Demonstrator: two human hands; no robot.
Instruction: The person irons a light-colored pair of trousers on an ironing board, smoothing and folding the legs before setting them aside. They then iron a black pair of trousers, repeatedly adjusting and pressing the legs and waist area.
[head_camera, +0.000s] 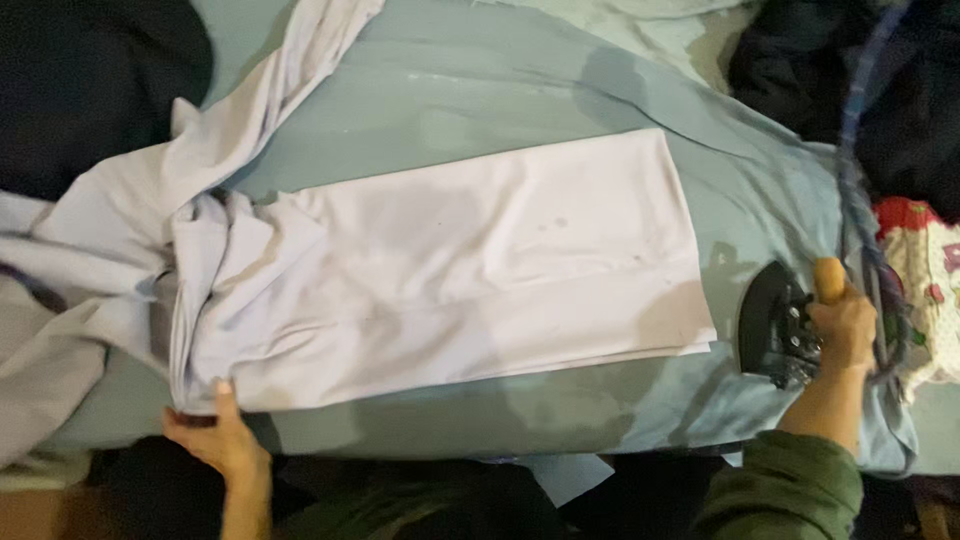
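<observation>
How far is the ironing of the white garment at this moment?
Looks done: the folded part of the white garment lies flat and smooth. In hand: the right hand grips the iron, which stands on the blue cover beside the garment; the left hand holds its near edge. Left: the bunched, wrinkled part at the left.

Padded ironing surface (520, 90), pale blue-green cover, some creases and darker patches. Folded white garment (450, 270) lies flat along it, bunched at one end. Black iron (775, 325) stands just beside garment's flat end.
</observation>
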